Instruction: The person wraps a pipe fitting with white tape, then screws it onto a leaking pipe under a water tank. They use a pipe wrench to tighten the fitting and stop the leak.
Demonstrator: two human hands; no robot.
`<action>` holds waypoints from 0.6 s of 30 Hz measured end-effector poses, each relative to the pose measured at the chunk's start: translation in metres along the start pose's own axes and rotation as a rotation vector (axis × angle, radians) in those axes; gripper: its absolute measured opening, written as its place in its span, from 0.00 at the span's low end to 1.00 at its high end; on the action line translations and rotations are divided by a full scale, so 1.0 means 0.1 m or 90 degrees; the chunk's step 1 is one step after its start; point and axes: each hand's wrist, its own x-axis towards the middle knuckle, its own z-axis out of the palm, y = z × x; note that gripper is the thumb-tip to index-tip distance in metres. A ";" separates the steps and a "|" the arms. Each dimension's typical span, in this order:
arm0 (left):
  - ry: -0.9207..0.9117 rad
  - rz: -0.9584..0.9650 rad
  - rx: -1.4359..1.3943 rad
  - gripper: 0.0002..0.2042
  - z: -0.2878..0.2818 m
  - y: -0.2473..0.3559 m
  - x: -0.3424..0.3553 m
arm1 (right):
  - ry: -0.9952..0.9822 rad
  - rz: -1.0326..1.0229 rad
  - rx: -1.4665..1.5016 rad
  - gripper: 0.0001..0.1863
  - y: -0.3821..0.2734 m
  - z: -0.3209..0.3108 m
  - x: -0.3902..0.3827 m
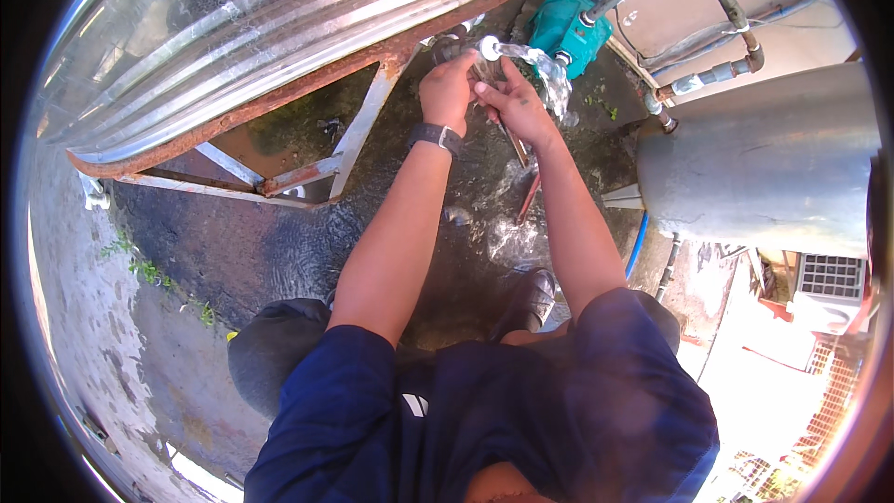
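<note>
Water gushes from the open end of a white pipe (pixel 489 47) and splashes toward a green water pump (pixel 570 30). Just below that pipe end, my left hand (pixel 448 93) has its fingers bent inward, thumb side toward the pipe. My right hand (pixel 518 108) meets it from the right, its thumb and fingers pinched close to the left fingertips. What lies between the fingers is small and partly hidden, so I cannot make it out. Below the right hand, a thin reddish-brown bar (pixel 529 198) slants down to the wet floor, partly covered by my wrist.
A corrugated metal tank (pixel 307 47) on a rusty angle-iron stand (pixel 365 126) fills the upper left. Grey pipes (pixel 736 14) run from the pump along the wall. At right lies a smooth metal tank (pixel 759 158), with a blue hose (pixel 638 244) beside it. Water covers the concrete floor (pixel 307 251).
</note>
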 end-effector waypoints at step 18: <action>-0.075 -0.172 0.183 0.44 -0.59 -0.48 0.32 | 0.128 -0.020 -0.121 0.18 0.10 0.16 -0.09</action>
